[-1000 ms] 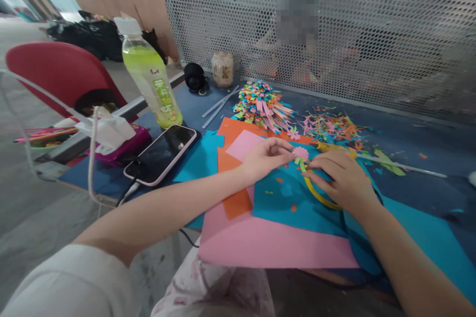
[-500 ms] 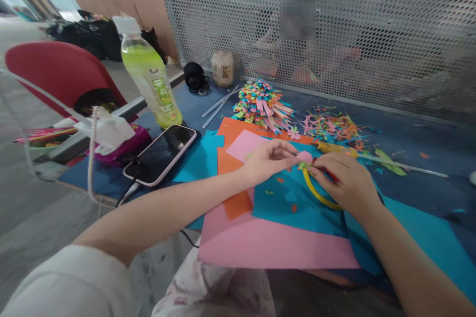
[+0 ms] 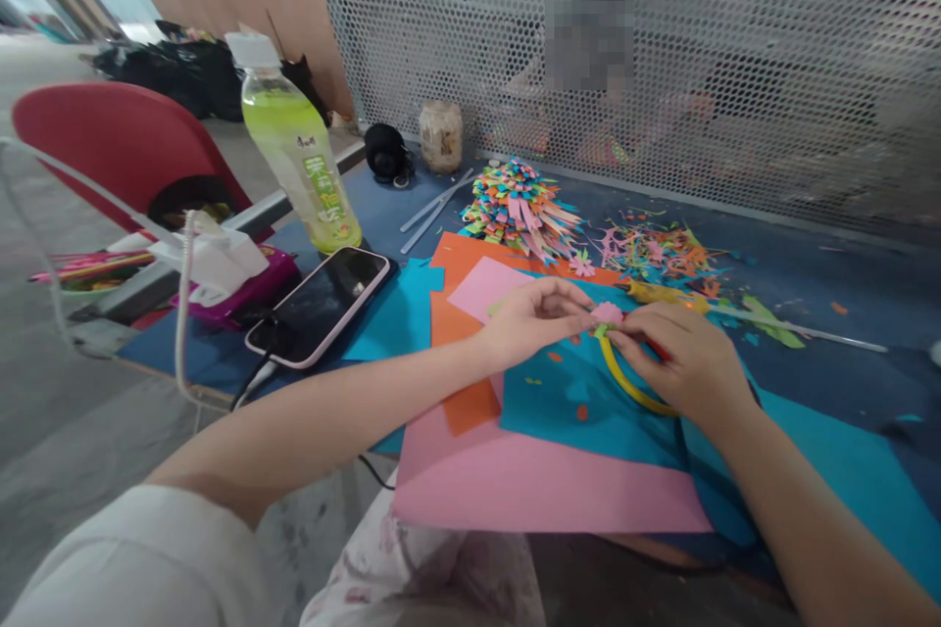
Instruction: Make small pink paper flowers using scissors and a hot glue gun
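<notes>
Above blue paper (image 3: 544,421) on tabletop (image 3: 845,265), pink paper flower (image 3: 607,313) was pinched between fingertips of left hand (image 3: 533,315) and right hand (image 3: 683,353), yellow loop (image 3: 626,386) seen below; flower was judged liable to be torn if pulled unevenly.

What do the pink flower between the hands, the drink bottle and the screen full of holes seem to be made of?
Pink flower: probably matt paper, dull like the pink sheet, though too small to be sure.

Drink bottle: likely clear, glossy plastic; yellow-green liquid shows through.

Screen: seemingly bare metal, with a grey sheen and regular holes.
</notes>
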`<state>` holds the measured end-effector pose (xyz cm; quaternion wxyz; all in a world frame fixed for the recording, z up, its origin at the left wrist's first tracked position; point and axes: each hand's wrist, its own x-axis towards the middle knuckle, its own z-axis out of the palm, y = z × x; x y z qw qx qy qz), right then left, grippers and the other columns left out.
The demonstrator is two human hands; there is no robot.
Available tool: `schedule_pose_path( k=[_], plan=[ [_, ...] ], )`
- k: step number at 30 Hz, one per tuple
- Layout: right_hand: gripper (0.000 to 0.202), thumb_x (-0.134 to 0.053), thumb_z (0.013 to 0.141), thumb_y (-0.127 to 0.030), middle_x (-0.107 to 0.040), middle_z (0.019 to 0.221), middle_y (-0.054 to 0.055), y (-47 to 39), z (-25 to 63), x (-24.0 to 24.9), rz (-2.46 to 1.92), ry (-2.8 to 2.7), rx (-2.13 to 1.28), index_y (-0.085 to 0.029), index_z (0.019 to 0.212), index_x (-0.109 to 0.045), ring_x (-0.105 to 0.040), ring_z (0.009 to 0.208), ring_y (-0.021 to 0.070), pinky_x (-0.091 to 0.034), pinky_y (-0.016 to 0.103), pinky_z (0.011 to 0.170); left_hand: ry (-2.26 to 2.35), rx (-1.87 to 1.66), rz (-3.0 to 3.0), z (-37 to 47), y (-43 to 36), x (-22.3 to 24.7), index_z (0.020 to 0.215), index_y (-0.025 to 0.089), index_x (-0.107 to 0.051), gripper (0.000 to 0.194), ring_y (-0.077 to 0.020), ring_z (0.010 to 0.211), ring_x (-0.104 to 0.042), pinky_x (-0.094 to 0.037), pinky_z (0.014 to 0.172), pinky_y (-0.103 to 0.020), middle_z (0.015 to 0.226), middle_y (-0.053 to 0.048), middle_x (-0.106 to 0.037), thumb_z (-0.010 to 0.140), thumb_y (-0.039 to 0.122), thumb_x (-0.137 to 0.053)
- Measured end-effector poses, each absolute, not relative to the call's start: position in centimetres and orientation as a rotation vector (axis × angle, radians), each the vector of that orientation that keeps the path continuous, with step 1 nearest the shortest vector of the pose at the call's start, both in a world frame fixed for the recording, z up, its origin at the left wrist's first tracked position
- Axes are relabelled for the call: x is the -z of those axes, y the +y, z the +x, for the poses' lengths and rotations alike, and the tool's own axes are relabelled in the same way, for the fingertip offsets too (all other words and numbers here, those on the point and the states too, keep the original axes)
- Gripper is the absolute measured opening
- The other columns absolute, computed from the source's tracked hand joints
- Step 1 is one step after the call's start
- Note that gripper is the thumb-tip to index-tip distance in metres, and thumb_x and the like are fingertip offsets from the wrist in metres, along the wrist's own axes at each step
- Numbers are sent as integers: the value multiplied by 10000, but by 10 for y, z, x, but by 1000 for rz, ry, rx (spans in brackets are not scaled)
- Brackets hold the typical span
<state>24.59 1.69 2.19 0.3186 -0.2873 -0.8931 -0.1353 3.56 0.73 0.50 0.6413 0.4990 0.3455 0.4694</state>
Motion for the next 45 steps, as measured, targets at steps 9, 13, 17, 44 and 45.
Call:
schedule_pose_path(
  k=[9, 13, 17, 44, 45],
  plan=[
    [107, -562, 958, -183, -715, 814, 49, 13, 246, -27, -781, -2238, 278, -253, 922, -635, -683, 744, 203, -546, 340, 676, 740, -1111, 981, 36, 10, -5, 889, 144, -623, 209, -46, 484, -547, -436, 481, -144, 581, 45, -633, 766, 179, -789],
    [306, -609, 925, -164, -700, 951, 66, 16, 247, -24, -781, -2168, 320, -262, 1215, -617, -677, 777, 215, -590, 407, 752, 705, -1034, 887, 36, 12, -1, 911, 145, -626, 230, -51, 482, -562, -461, 505, -160, 585, 37, -646, 759, 201, -789],
    [278, -616, 931, -151, -727, 1065, 71, 13, 245, -25, -727, -2246, 256, -298, 1161, -666, -713, 934, 229, -604, 401, 812, 723, -944, 839, 38, 12, -2, 920, 146, -611, 293, -74, 522, -614, -475, 520, -175, 597, 29, -654, 719, 185, -819],
    [179, -597, 955, -264, -719, 752, 25, 10, 239, -24, -891, -2272, -316, -239, 787, -654, -668, 653, 164, -527, 285, 571, 751, -1100, 1528, 26, 12, -2, 1173, 154, -657, 353, -164, 927, -692, -543, 800, -277, 1035, -93, -738, 881, 343, -717],
    [179, -594, 958, -268, -715, 750, 24, 10, 239, -24, -886, -2278, -314, -242, 791, -653, -664, 651, 164, -525, 286, 568, 754, -1099, 1534, 26, 12, -2, 1165, 151, -659, 342, -158, 916, -691, -540, 800, -273, 1020, -90, -738, 881, 332, -717]
  ],
)
